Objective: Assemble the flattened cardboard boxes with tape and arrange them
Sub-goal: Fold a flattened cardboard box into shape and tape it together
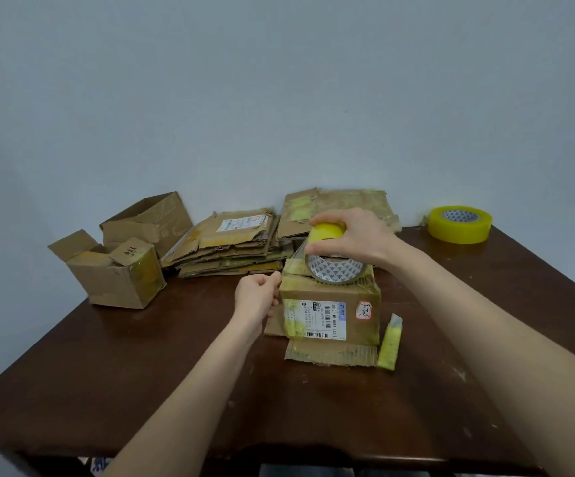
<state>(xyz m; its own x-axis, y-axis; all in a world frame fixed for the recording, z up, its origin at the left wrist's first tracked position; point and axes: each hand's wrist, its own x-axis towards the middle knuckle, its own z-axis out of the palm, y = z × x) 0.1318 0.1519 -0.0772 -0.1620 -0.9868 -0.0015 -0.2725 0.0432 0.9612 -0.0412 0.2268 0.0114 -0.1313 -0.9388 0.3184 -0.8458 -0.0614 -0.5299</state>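
Taping the working box (330, 315) at mid-bench; judged mid-step, seam not yet closed. Grips the tape roll (334, 266) with the right hand (358, 235), fingers curled over its upper rim, roll standing on edge on the box's top face. Pinches the free tape end (284, 270) at the box's upper left corner with the left hand (256, 297), thumb against fingertips; clear film only faintly visible there.

Done, by appearance: two boxes erected at far left, small box (117, 277) in front, touching the larger box (155, 218) behind it, both with top flaps open.

Left to do, by judgement: run the tape across, cut it, then work through the flattened stack (231, 246) at far centre and the second flattened stack (341, 204) beyond the right hand, against the wall. Number of sheets not readable. Judged early in the task on that evidence; final arranging not begun.

Noted besides: spare tape roll (460, 224) lying flat at the far right corner of the bench (141, 373); yellow strip (390, 346) lying just beside the working box's near right corner, nature unclear.

Hidden or doubtful:
- far side of the working box
- whether the flaps splayed on the bench at its near side are taped
- interiors of the erected boxes
- near bench edge, cut off at the bottom of the view
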